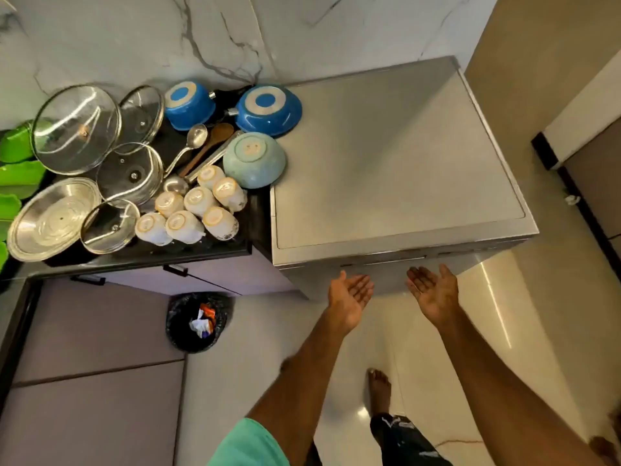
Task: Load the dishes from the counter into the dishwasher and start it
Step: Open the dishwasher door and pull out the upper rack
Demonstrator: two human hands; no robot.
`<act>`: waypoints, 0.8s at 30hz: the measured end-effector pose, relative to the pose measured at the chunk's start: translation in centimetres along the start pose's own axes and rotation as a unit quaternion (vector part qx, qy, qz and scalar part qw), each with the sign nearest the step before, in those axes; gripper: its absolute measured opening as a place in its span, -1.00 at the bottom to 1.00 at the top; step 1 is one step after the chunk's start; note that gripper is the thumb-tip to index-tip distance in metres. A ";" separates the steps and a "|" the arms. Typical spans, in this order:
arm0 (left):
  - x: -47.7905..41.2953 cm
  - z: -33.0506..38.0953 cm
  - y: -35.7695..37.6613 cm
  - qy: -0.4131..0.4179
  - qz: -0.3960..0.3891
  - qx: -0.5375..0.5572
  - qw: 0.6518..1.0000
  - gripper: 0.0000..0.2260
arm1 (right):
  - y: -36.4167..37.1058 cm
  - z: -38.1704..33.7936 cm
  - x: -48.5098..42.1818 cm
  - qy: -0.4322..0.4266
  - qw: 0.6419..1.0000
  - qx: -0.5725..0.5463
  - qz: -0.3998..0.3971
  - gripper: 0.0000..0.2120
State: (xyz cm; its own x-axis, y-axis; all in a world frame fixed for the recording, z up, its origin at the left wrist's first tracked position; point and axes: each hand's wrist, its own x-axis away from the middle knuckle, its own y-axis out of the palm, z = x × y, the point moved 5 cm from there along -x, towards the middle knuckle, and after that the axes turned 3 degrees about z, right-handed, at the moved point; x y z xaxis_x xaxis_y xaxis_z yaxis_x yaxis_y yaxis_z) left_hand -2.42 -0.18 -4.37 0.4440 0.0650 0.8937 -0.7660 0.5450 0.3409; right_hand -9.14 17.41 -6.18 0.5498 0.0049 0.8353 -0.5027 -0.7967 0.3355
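Open room lay over the flat top of the dishwasher (386, 156) and before its front, whereas the counter (201, 256) on its left was packed with upturned cups (198, 200), a bowl (254, 160), blue pans (268, 111) and glass lids (75, 129), with a bin (198, 322) on the floor (268, 331) beneath.

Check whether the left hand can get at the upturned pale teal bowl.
Probably yes. The left hand is open and empty before the dishwasher; the pale teal bowl lies upturned at the counter edge beside it, nothing stacked on it, and the dishwasher's bare top leaves the way free.
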 end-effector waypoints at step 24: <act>-2.4 -1.4 7.3 0.052 -0.005 0.292 0.955 -0.26 | 2.6 0.3 -3.2 0.039 0.981 -0.178 -0.068 -0.40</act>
State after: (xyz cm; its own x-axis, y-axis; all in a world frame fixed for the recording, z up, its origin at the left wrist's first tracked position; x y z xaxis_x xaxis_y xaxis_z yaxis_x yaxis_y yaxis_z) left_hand -8.49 4.79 -4.44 0.4733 0.1621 0.8659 -0.8766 -0.0111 0.4812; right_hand -12.01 15.19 -8.08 0.5822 0.1544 0.7982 -0.6372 -0.5232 0.5660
